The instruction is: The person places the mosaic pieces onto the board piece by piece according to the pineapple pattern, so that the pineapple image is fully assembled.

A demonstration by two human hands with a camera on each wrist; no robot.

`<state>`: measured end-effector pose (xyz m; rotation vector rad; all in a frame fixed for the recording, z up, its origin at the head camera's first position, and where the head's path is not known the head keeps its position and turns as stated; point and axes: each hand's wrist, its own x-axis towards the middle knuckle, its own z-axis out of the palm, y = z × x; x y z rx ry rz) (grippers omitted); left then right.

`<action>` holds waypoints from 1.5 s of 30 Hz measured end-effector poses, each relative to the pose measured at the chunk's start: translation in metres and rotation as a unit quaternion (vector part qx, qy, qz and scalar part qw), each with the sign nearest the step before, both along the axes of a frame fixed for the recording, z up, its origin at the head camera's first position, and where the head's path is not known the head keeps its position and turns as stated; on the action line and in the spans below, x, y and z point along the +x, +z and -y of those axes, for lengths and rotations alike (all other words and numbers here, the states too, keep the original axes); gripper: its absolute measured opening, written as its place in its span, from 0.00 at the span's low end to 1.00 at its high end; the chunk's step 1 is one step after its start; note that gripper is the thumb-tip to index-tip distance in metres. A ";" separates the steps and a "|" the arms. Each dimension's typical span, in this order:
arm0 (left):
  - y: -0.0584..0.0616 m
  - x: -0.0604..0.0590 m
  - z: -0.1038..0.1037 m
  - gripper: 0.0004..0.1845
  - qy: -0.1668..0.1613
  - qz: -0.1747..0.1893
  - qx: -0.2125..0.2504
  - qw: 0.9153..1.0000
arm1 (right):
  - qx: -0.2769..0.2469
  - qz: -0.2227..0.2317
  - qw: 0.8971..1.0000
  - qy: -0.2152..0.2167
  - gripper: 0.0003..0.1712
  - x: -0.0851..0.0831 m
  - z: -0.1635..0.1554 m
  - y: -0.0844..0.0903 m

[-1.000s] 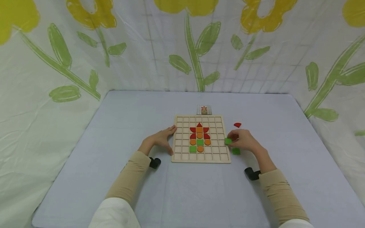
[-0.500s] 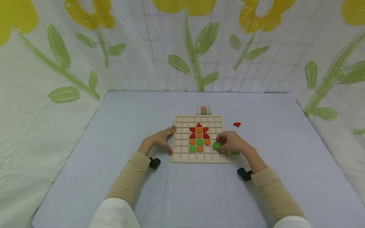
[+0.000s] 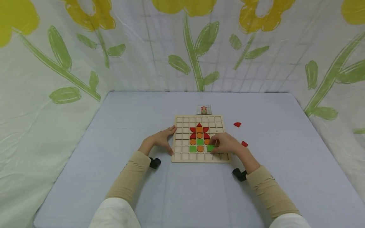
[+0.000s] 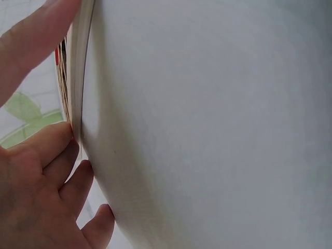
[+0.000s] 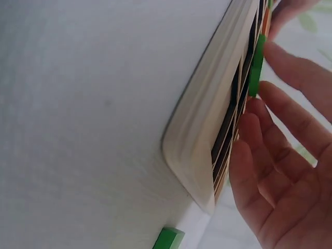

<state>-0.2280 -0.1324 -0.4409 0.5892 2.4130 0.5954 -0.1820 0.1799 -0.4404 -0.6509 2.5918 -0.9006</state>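
Observation:
A wooden grid board point(image 3: 182, 156) lies on the pale blue table, showing a flower of red and orange pieces with green squares below. My right hand point(image 3: 217, 144) is over the board's lower right part and pinches a green square point(image 3: 210, 148) at a cell beside an orange disc. In the right wrist view its fingers point(image 5: 290, 67) touch that green square point(image 5: 256, 62) at the board point(image 5: 207, 135) surface. My left hand point(image 3: 168, 138) rests with straight fingers against the board's left edge point(image 4: 78, 78) and holds nothing.
Two loose red pieces point(image 3: 237, 124) point(image 3: 244, 144) lie on the table right of the board. Another green square point(image 5: 167, 239) lies beside the board near my right wrist. A small picture card point(image 3: 203, 109) sits behind the board. Flower-printed cloth walls surround the table.
My right hand has carried the green square leftward from beside the board's right edge onto the grid. A red piece it had covered is now in sight. The left hand has not moved.

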 end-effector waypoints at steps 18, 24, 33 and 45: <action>-0.002 0.001 0.001 0.63 0.006 0.001 0.004 1.000 | 0.000 0.020 0.999 -0.028 0.04 0.000 0.007 -0.001; -0.002 0.000 0.001 0.62 0.005 0.001 0.002 1.000 | 0.006 0.030 0.998 -0.056 0.05 0.000 0.005 0.002; 0.002 0.000 0.000 0.62 0.001 -0.001 -0.001 1.000 | -0.028 0.034 0.978 -0.204 0.14 -0.024 -0.040 0.004; -0.003 0.001 0.001 0.62 0.005 0.001 0.012 1.000 | 0.107 0.028 0.916 -0.386 0.28 -0.057 -0.062 0.001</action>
